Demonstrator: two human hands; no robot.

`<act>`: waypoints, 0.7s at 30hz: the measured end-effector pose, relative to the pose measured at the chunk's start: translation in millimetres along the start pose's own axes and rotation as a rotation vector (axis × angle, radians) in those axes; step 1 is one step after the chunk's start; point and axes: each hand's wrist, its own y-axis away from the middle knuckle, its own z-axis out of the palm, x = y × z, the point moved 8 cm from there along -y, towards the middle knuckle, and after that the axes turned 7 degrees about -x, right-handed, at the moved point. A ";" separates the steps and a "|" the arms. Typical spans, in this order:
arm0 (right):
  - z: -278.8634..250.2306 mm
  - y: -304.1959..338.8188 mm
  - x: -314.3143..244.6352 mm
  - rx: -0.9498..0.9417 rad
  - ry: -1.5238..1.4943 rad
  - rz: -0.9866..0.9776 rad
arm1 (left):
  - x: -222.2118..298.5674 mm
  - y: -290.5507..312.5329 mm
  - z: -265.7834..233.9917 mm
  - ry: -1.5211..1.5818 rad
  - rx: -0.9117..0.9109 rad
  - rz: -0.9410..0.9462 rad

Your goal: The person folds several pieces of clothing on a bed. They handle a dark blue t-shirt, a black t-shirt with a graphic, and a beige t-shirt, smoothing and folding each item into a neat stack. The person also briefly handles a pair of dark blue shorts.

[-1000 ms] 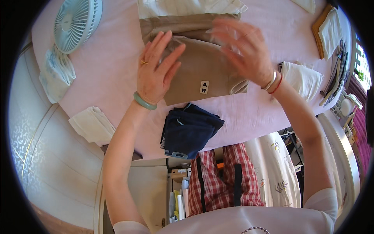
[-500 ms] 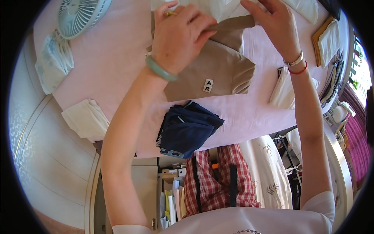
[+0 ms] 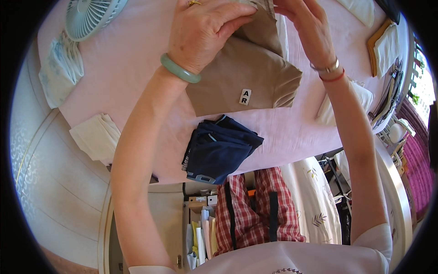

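A brown shirt (image 3: pixel 232 77) with a small pale patch lies partly folded on the pink bedsheet, its short sleeve spread to the right. At its upper part my left hand (image 3: pixel 200 34), with a green bangle at the wrist, is closed in a pinch on the fabric. My right hand (image 3: pixel 310 27) is at the shirt's upper right edge, its fingers bent round the lifted cloth; some fingertips are cut off by the top of the picture. Between the hands the cloth is gathered upward. Just below the shirt lies a folded navy garment (image 3: pixel 221 146).
A pale blue fan (image 3: pixel 91 18) stands at the far left of the bed (image 3: pixel 150 137). Folded pale cloths (image 3: pixel 96 136) lie at the left edge, and more white folded clothes (image 3: pixel 326 112) at the right. A red plaid bag (image 3: pixel 260 214) sits below the near edge.
Both hands have moved up and slightly left, and the right hand has come closer to the left. The strip of brown cloth between them is now bunched upward instead of stretched sideways.
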 end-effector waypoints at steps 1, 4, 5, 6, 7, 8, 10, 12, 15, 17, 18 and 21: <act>3.3 7.3 5.0 -0.059 -0.016 0.009 | 4.5 -2.7 -2.8 0.027 -0.010 0.010; 16.5 27.7 11.0 -0.189 0.155 -0.043 | 2.6 -6.7 0.6 0.071 0.105 0.051; 10.8 28.6 24.5 -0.174 0.227 0.040 | -0.1 -9.1 4.6 0.069 0.088 0.036; -1.5 25.9 41.1 -0.150 0.298 0.126 | 0.2 -18.4 5.1 0.071 0.065 0.027; -10.4 20.2 53.9 -0.129 0.366 0.209 | 0.2 -24.3 4.7 0.068 0.044 0.016; -20.7 14.6 60.0 -0.067 0.468 0.226 | -3.5 -28.4 3.0 0.019 0.072 -0.018; -31.7 8.3 58.7 0.079 0.580 0.155 | -14.6 -33.2 -1.3 -0.087 0.130 -0.090; -31.2 14.7 45.5 0.177 0.515 0.064 | -29.5 -15.3 -11.4 0.037 0.260 -0.015; -3.7 42.4 -14.6 0.193 1.104 -0.621 | -11.2 17.3 -3.9 0.045 0.184 0.005; 41.1 60.5 -24.7 -0.189 1.135 -0.576 | 0.4 46.8 21.6 -0.026 -0.070 0.119; 60.0 67.3 -22.7 -0.380 1.141 -0.552 | 5.3 60.7 39.1 -0.034 -0.250 0.121; 62.1 55.7 19.7 -0.501 1.209 -0.453 | -23.3 65.5 61.3 -0.195 -0.306 0.016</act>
